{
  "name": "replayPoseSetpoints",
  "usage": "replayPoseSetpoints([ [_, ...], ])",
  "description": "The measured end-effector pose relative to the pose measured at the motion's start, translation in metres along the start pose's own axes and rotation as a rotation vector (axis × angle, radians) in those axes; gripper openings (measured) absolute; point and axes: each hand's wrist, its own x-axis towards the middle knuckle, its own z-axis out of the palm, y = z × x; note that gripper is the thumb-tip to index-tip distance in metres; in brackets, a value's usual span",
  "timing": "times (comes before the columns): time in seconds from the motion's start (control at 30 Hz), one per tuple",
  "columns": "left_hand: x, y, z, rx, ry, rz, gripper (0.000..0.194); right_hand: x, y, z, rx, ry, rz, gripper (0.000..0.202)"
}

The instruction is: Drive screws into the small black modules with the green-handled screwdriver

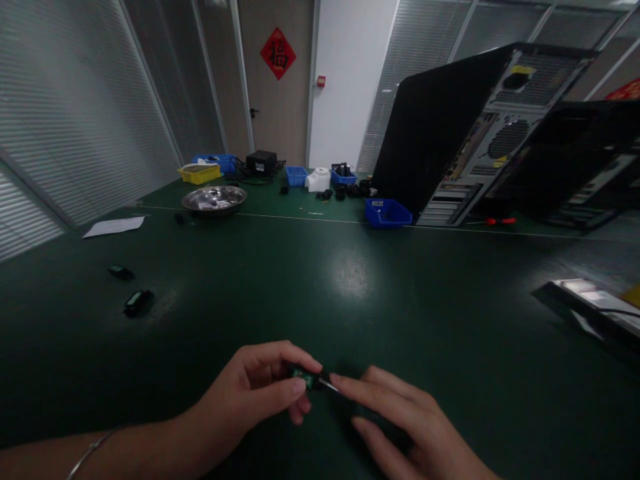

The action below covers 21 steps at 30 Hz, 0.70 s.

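Between the thumb and fingers of my left hand (270,383) is a small black device with a green circuit board (306,379) showing on top. My right hand (400,413) grips a thin tool with a metal shaft (329,385); its dark handle is mostly hidden under the fingers, so its exact kind is unclear. The shaft's tip meets the right end of the device, close to my left fingertips. Both hands are low over the green table (280,300). To the left lie two similar small black devices (137,303), one farther off (121,272).
At the back stand a metal bowl (214,208), a yellow tray (200,175), a blue bin (388,220), a white plastic housing (318,179) and a large black computer case (440,127). A paper sheet (114,227) lies at left; a flat light-topped object (595,297) is at right.
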Motion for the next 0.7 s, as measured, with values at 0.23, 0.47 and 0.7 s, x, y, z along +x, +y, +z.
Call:
replayPoseSetpoints([
  [0.23, -0.0004, 0.0020, 0.0001, 0.038, -0.002, 0.001, 0.019, -0.0002, 0.0000, -0.0003, -0.050, 0.029, -0.009, 0.043],
  [0.47, -0.0003, 0.0074, 0.0004, 0.053, -0.002, -0.006, 0.020, 0.0021, -0.0032, -0.0017, -0.049, 0.053, -0.014, 0.044],
  [0.7, -0.0009, 0.0093, 0.0029, 0.068, -0.020, -0.001, 0.020, -0.0012, -0.0071, -0.0013, -0.067, 0.053, 0.000, 0.037],
])
